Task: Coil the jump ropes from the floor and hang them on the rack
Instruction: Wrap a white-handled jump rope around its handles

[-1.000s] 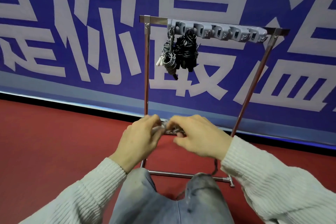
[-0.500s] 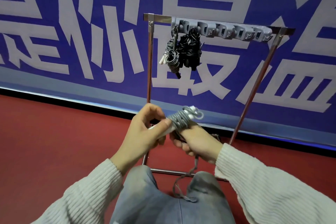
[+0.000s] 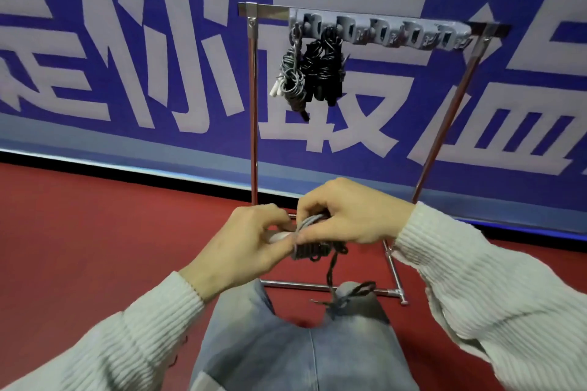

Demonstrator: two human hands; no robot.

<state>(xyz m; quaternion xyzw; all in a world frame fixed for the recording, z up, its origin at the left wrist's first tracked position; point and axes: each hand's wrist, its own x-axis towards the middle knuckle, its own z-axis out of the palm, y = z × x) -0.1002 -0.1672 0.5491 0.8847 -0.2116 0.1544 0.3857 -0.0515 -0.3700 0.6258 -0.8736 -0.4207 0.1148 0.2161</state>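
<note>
The grey jump rope [image 3: 313, 236] sits as a tight coil between the two hands, just above the knees and in front of the metal rack [image 3: 254, 111]. The left hand [image 3: 244, 251] grips the white handle end, its fingers [image 3: 279, 225] curled round it; the right hand [image 3: 349, 219] pinches the wraps from above, thumb and fingers pressed onto the bundle. The coil's long axis runs roughly left to right, hand to hand, and a loose tail [image 3: 333, 273] drops from its right end to the lap — so the right hand is the nearer one to take up that slack. The free hooks [image 3: 413, 33] lie up and a little right of the bundle, well apart from it; two coiled ropes [image 3: 311, 73] already hang at the bar's left end.

Half a second ago the coil was tilted up with its loop showing above the right hand, which held it from below; now the right hand is on top and the bundle lies lower and flatter.
</note>
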